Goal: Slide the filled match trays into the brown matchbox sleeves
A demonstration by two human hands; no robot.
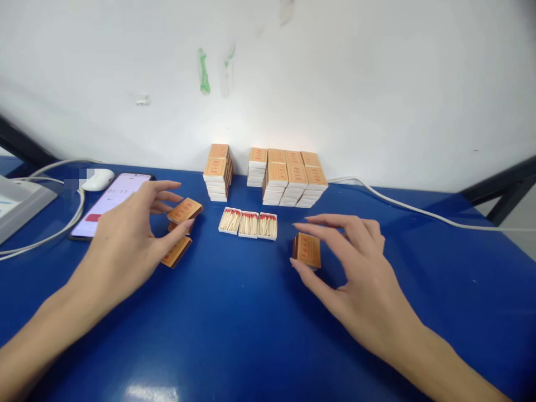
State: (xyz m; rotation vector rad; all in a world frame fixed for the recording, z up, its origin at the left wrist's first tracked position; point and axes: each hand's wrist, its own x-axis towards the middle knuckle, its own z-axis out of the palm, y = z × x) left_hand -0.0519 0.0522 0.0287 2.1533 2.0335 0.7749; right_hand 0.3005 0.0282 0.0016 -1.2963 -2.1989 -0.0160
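While both hands hover low over the blue surface, neither has a firm grasp on anything. The left hand is spread wide, fingers fanned and thumb stretched forward, right over a small loose pile of matchbox sleeves. One sleeve sits tilted at the top of that pile just beyond the fingertips, another lies flat by the thumb tip; whether the thumb actually touches it, I cannot tell. The right hand is open too, curved like a claw, index finger arching above and thumb reaching underneath a single matchbox that stands on its edge on the surface. The fingers bracket that box closely, but no squeeze is visible.

Between the two hands, a little farther back, three open trays of matches lie side by side, touching, red heads away from the person. Behind them, against the white wall, stand stacks of closed matchboxes: one narrow stack to the left, a broader block to the right. Far left, a phone with a lit screen lies beside a white earbud case and grey cables. A white cable trails off right.
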